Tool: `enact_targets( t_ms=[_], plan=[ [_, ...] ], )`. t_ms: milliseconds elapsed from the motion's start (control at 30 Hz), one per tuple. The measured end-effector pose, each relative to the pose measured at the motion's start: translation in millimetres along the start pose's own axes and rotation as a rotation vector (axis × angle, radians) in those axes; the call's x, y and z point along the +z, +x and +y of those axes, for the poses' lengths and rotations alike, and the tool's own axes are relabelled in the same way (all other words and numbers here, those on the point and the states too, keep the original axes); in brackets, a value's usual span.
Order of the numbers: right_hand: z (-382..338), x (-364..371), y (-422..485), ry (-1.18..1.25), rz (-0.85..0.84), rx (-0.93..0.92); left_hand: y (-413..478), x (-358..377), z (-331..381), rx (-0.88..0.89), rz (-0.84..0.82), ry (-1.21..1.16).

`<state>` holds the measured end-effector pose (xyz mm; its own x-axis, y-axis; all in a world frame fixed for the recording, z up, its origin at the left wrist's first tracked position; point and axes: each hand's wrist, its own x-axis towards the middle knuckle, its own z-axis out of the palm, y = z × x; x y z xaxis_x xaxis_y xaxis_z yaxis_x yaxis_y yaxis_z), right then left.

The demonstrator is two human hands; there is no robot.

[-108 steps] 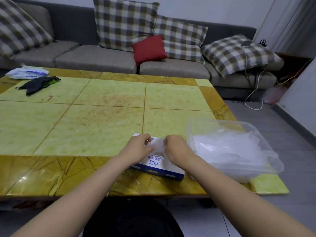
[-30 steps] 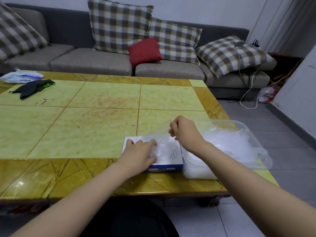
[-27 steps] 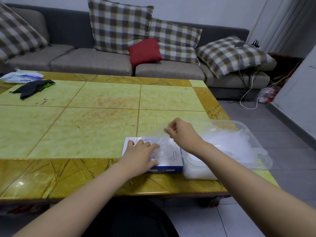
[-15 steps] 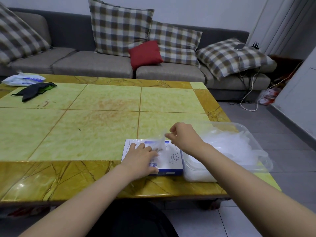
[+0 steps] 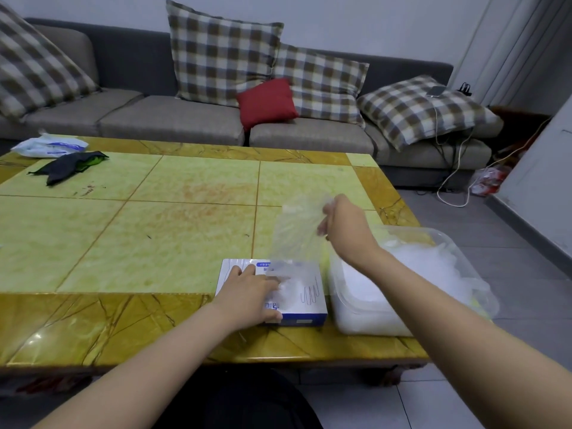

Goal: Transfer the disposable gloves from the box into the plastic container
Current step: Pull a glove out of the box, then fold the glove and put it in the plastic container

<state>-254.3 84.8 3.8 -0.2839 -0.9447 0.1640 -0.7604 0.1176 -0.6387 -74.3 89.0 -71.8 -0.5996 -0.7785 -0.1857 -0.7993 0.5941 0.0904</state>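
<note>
**Left grip:** the left hand (image 5: 250, 292) lies flat, fingers straight, on the white-and-blue cardboard glove box (image 5: 306, 292) at the near edge of the yellow-green tiled counter (image 5: 154, 243), pinning it and grasping nothing.

**Centre:** one thin transparent disposable plastic glove (image 5: 295, 233) hangs above the box. Whether its blurred lower end has left the opening cannot be told.

**Right grip:** the right hand (image 5: 346, 233) pinches the glove's upper edge.

**Right:** the clear plastic container (image 5: 362, 317), just beside the box at the near right corner, holds a heap of gloves (image 5: 433, 267).

The film is judged near-weightless, limp and clingy. A fingertip pinch at one edge suits it, though a neighbouring sheet may follow.
</note>
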Motion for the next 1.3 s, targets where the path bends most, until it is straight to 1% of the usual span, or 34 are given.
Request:
enact_targets(
  t_ms=[100, 200, 267, 367, 400, 433, 467, 533, 600, 667, 700, 733, 800, 867, 967, 1033, 1100, 1167, 1233, 1300],
  plan=[
    [5, -22, 11, 0.03, 0.045, 0.035, 5, -6, 1, -0.018, -0.072, 0.01],
    [7, -38, 11, 0.006, 0.004, 0.022, 10, -26, 5, -0.023, -0.069, -0.038],
    [8, -48, 7, -0.029, -0.031, -0.012, 16, -48, 11, -0.021, 0.026, -0.129],
    [7, -61, -1, -0.127, -0.068, -0.134, 25, -82, 26, -0.004, 0.303, -0.335],
    [6, -64, -3, -0.147, -0.085, -0.164, 27, -93, 33, 0.018, 0.376, -0.409],
    [4, -67, -7, -0.139, -0.111, -0.19, 29, -102, 39, 0.042, 0.415, -0.466],
    [4, -70, -10, -0.122, -0.132, -0.205, 33, -110, 46, 0.061, 0.418, -0.499],
    [2, -74, -14, -0.092, -0.153, -0.238, 40, -119, 53, 0.083, 0.393, -0.491],
    [4, -79, -17, -0.028, -0.13, -0.26, 46, -124, 58, 0.104, 0.409, -0.474],
    [8, -85, -22, 0.039, -0.155, -0.226, 50, -127, 61, 0.113, 0.439, -0.516],
    [11, -88, -25, 0.054, -0.199, -0.194, 51, -128, 64, 0.113, 0.445, -0.545],
    [15, -89, -27, 0.045, -0.239, -0.159, 51, -129, 66, 0.118, 0.448, -0.58],
    [25, -91, -30, 0.008, -0.249, -0.14, 51, -130, 70, 0.123, 0.44, -0.631],
    [35, -94, -28, -0.011, -0.203, -0.139, 52, -128, 69, 0.108, 0.427, -0.639],
    [50, -106, -26, 0.01, -0.18, -0.09, 54, -122, 64, 0.057, 0.373, -0.64],
    [60, -116, -24, -0.051, -0.164, -0.064, 57, -117, 61, 0.024, 0.318, -0.641],
    [69, -124, -21, -0.088, -0.113, -0.044, 61, -114, 61, -0.001, 0.298, -0.633],
    [75, -131, -17, -0.106, 0.001, -0.033, 66, -115, 66, -0.002, 0.336, -0.638],
    [76, -138, -14, -0.163, 0.172, -0.057, 70, -122, 76, 0.013, 0.447, -0.628],
    [73, -143, -15, -0.231, 0.361, -0.132, 75, -129, 85, 0.056, 0.579, -0.643]
  ],
)
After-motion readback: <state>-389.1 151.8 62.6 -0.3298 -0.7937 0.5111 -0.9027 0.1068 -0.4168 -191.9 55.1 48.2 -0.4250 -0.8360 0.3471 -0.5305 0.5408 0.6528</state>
